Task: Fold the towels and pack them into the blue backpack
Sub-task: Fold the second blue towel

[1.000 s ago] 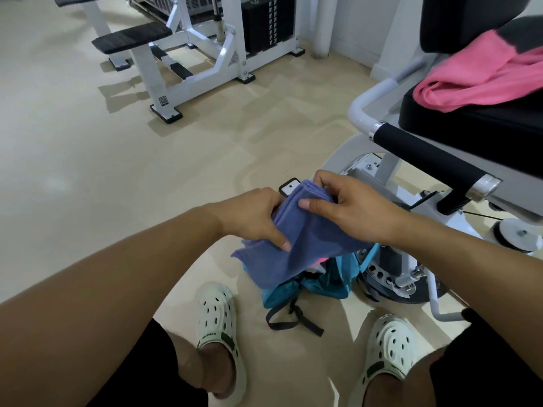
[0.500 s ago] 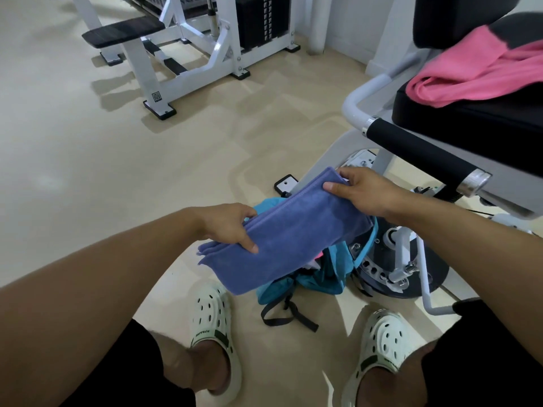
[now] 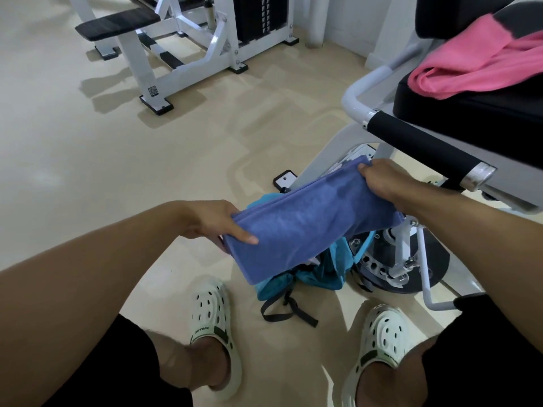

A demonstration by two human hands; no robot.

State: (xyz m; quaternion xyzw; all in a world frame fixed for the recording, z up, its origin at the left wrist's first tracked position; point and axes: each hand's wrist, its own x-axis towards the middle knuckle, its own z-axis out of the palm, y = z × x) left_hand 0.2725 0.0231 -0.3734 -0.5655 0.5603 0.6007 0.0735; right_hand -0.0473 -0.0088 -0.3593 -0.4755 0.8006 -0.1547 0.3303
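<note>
A folded blue towel point(image 3: 308, 221) stretches across the centre of the frame, held in the air between a person's two hands. The left hand point(image 3: 217, 223) grips its lower-left end, the thumb point(image 3: 244, 235) lying across the top face and the fingers tucked beneath, mostly hidden. The right hand point(image 3: 382, 179) pinches the upper-right end, fingers curled over the folded edge. The towel runs on a diagonal from lower left to upper right; its long folded edge faces the upper left, and its free lower edge hangs down toward the bottom of the frame.

Directly under the towel, on the pale floor point(image 3: 88, 171), sits the blue backpack point(image 3: 323, 277), largely covered by the cloth. Only its teal sides and dark straps point(image 3: 288, 309) show below the towel's lower edge, and whether its mouth stands wide cannot be told. The pack lies between the person's white clogs point(image 3: 213, 327), at lower centre.

Just to the right of the pack stands the base of a white exercise machine point(image 3: 405, 259), with a black padded handle point(image 3: 423, 145) near the right hand. A pink towel point(image 3: 476, 66) lies crumpled on the machine's black seat point(image 3: 470, 113) at upper right. Bare floor opens to the left of the hands, reaching a white weight bench point(image 3: 176, 54) at upper left.
</note>
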